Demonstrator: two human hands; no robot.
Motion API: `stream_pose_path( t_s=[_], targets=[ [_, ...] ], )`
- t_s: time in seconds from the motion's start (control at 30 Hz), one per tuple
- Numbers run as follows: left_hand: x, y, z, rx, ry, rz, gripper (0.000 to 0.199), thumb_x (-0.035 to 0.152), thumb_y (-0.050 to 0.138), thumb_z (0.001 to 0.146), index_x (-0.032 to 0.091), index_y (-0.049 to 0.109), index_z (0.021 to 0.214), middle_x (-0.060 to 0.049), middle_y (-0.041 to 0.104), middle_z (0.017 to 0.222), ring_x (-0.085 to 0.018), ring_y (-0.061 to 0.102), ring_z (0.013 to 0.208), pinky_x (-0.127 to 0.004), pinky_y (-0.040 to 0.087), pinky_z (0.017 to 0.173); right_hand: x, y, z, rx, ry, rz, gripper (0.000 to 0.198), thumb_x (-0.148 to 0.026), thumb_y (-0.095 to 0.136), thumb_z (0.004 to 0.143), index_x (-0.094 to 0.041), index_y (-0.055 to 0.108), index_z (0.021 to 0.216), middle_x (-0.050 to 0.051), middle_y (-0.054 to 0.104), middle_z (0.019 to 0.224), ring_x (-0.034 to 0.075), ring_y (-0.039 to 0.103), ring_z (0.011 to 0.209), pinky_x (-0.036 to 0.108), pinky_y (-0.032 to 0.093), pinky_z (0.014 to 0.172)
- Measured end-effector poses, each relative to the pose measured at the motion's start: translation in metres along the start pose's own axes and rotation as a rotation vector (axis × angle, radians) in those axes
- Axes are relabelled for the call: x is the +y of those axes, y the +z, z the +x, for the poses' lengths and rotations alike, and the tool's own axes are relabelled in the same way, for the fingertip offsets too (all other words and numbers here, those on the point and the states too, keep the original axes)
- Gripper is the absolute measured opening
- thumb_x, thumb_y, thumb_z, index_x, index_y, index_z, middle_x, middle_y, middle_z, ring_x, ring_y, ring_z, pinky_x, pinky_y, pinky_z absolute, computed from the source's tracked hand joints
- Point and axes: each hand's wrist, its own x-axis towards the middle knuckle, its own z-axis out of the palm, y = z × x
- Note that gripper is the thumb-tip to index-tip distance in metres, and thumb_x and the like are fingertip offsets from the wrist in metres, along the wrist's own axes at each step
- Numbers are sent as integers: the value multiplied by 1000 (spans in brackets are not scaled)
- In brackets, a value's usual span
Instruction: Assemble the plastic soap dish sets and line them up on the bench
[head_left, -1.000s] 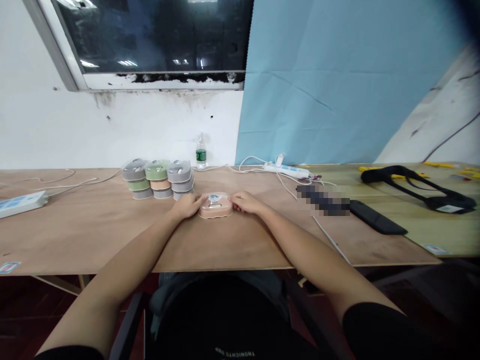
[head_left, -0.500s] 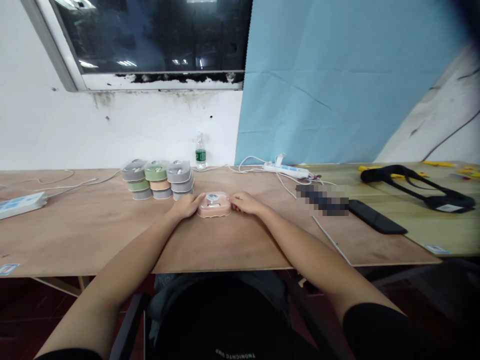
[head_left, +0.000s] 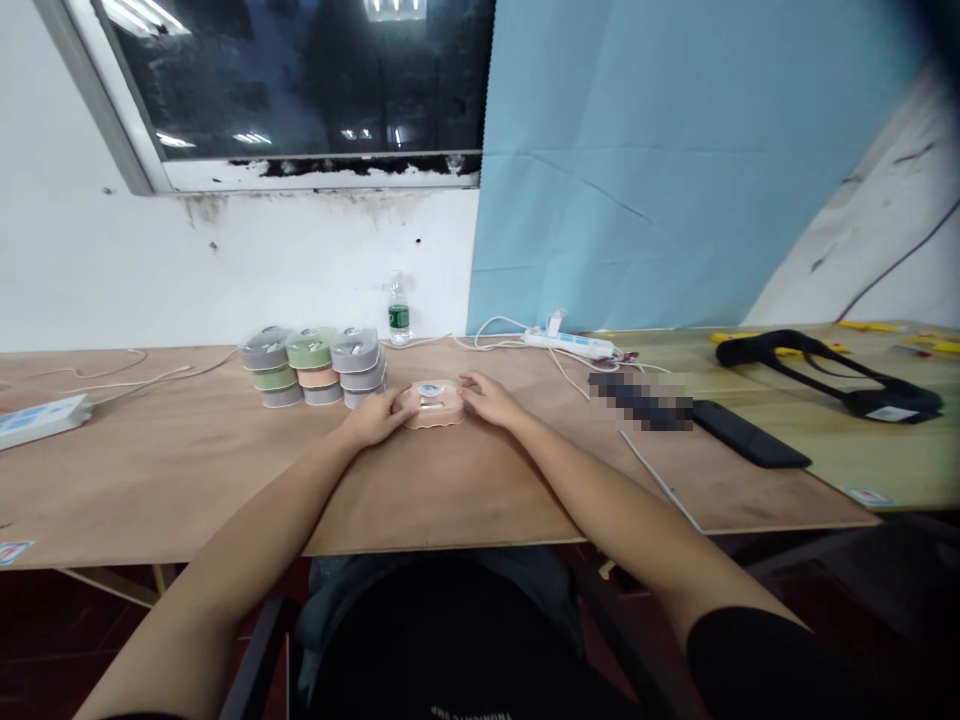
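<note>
Pink box: a low, rounded pink box (head_left: 435, 405) with a round label on top, apparently resting on the worktop (head_left: 450, 490), in front of the person and between both hands.
Left hand: the left hand (head_left: 379, 416) grasps the box's left end, fingers bent around it and thumb along the near side.
Right hand: the right hand (head_left: 489, 402) holds the opposite end more loosely, fingers against the side; how hard they press cannot be told.
Step in hand: judging by the two-sided hold, gripping and steadying the box.
What a move calls for: any lift or shift from here would need even pressure from both ends, the box kept level and clear of the nearest stack.
Stacked boxes: beyond the left hand stand a left stack (head_left: 273, 366), a middle stack (head_left: 313, 366) and a right stack (head_left: 360, 366), each three high, in greys, greens and peach.
Behind: a clear bottle (head_left: 399, 312) with a green label stands upright near the wall.
To the right: a white power strip (head_left: 570, 344) with cables, and a flat black object (head_left: 750, 434).
</note>
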Motion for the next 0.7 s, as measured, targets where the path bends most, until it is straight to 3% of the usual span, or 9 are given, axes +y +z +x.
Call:
stream_pose_path(
  t_s=[0.1,0.23,0.47,0.7],
  targets=[
    [-2,0,0,54,-8,34,55,46,43,89,17,47,136,-6,67,85,-21,62,78,-29,44,69,-5,2,-3,-70,-94,69,46,-37,53,88,-18,53,130,11,57,130,19,59,104,32,45,90],
    [-3,0,0,49,-2,31,50,41,44,89,16,52,132,-7,68,85,-21,63,78,-30,45,70,-12,0,-7,-124,-161,95,39,-40,50,91,-19,60,122,10,62,124,21,58,108,35,43,95],
    [-6,3,2,62,5,-60,50,38,49,87,15,53,131,-8,72,97,-23,65,88,-32,48,79,-12,-3,-6,-106,-146,67,31,-31,50,91,-18,63,116,8,69,107,16,64,84,28,48,80],
    [-3,2,1,73,7,-75,57,47,52,85,17,51,133,-8,69,111,-25,64,100,-34,48,86,-13,-2,-9,-130,-114,94,36,-32,51,91,-18,60,122,9,68,112,15,65,78,29,49,78]
  ],
)
